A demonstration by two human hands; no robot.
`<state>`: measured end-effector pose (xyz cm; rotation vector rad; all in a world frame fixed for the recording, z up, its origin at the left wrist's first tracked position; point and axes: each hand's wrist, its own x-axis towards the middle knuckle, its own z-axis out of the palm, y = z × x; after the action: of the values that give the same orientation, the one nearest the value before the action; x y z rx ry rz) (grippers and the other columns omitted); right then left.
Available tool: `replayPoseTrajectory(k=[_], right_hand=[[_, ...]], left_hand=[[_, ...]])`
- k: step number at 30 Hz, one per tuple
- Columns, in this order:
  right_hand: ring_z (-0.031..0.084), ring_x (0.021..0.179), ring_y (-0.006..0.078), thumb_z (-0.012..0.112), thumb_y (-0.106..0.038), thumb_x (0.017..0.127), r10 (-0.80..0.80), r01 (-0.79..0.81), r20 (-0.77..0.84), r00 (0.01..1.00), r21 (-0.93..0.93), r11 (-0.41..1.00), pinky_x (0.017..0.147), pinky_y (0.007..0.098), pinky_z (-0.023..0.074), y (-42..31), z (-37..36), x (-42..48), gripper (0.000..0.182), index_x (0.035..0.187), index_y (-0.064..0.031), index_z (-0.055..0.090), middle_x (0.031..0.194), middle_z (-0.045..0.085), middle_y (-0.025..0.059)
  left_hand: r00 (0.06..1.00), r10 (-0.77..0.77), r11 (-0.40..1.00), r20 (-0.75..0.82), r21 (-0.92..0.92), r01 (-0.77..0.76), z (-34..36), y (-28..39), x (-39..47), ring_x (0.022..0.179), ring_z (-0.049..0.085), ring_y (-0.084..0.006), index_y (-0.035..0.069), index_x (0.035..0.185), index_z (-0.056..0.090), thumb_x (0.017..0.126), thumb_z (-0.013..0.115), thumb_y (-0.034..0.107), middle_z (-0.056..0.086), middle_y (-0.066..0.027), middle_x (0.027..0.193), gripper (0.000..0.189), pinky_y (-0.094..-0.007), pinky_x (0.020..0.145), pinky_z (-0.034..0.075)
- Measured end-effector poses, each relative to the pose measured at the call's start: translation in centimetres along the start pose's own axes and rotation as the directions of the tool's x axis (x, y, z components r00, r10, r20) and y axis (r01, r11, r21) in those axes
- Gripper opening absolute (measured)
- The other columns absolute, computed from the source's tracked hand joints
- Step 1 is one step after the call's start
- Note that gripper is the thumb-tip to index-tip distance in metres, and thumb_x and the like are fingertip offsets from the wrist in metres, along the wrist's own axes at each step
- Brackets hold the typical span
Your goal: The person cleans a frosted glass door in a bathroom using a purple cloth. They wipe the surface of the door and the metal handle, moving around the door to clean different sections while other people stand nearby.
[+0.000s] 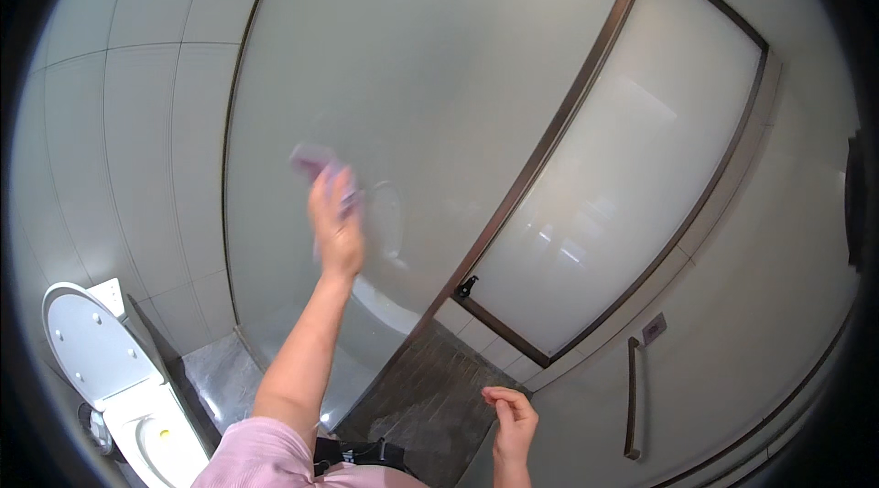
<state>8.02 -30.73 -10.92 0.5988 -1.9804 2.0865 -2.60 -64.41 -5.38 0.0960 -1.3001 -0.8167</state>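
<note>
My left hand [336, 230] is raised against a large glass panel [439, 76] and grips a pale purple cloth [313, 160]. Motion blurs the cloth, and part of it is hidden behind the fingers. My right hand [514, 423] hangs low on the right, away from the glass. Its fingers are loosely curled, the thumb stands a little apart, and nothing shows in it. Through or in the panel, faint pale shapes appear below and beside my left hand.
A white toilet [161, 443] with its lid [103, 351] raised stands at the lower left, beside a small bin [96, 429]. A brown metal post [549, 145] edges the panel. Beyond it are a frosted window [618, 179], dark floor tiles [432, 385] and a wall-mounted bar [632, 399].
</note>
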Motion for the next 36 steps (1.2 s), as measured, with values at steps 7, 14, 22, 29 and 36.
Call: replayPoseTrajectory(k=[7,14,22,29,36], right_hand=[[0.062,0.079,0.0194,0.049,0.004,0.085,0.145,-0.144,-0.002,0.989,0.039,0.989,0.075,0.0292,0.0491,1.9,1.3,-0.3,0.011,0.087,0.0058,0.059,0.084,0.064,0.0148],[0.061,0.079,0.0169,0.046,0.007,0.085,0.175,-0.173,-0.033,0.984,0.047,0.984,0.076,0.0276,0.048,2.7,0.7,0.1,0.014,0.086,0.0055,0.06,0.085,0.064,0.0131],[0.061,0.078,0.0174,0.051,-0.002,0.088,0.153,-0.152,-0.052,0.987,0.013,0.988,0.077,0.0301,0.0483,3.4,0.2,-1.9,0.01,0.089,0.0032,0.059,0.082,0.063,0.0115],[0.06,0.077,0.0159,0.05,-0.001,0.088,0.276,-0.275,-0.124,0.953,0.031,0.961,0.075,0.0281,0.048,5.0,-1.8,-4.0,0.01,0.09,0.0026,0.059,0.082,0.063,0.0106],[0.06,0.079,0.0161,0.048,-0.001,0.088,0.311,-0.314,-0.132,0.941,-0.003,0.949,0.076,0.0287,0.047,5.7,-2.9,-5.5,0.013,0.089,0.0024,0.06,0.083,0.063,0.0101]], left_hand=[[0.618,-0.736,0.566,-0.276,0.249,0.786,-8.7,-15.4,-25.9,0.122,0.037,-0.033,-0.001,0.128,0.042,0.092,0.044,0.02,0.039,-0.0199,0.13,0.042,-0.039,0.104,0.026],[0.994,-0.037,0.999,0.104,0.043,0.033,-0.5,4.9,-4.4,0.132,0.026,-0.031,0.006,0.13,0.045,0.086,0.047,0.008,0.028,-0.0138,0.141,0.044,-0.0414,0.107,0.02],[0.984,-0.18,0.98,-0.004,0.09,0.18,-2.3,-3.6,-2.2,0.13,0.029,-0.0286,0.006,0.132,0.041,0.095,0.039,0.024,0.032,-0.0124,0.139,0.041,-0.0387,0.107,0.022],[0.436,-0.848,0.306,-0.302,0.394,0.867,-10.7,-16.4,-32.3,0.128,0.03,-0.0328,-0.001,0.129,0.042,0.095,0.035,0.026,0.039,-0.0212,0.133,0.044,-0.0414,0.109,0.017],[0.879,-0.468,0.884,0.091,0.042,0.466,-4.6,2.1,-13.6,0.135,0.016,-0.0316,0.005,0.136,0.035,0.091,0.038,0.011,0.019,-0.017,0.145,0.045,-0.0403,0.108,0.015]])
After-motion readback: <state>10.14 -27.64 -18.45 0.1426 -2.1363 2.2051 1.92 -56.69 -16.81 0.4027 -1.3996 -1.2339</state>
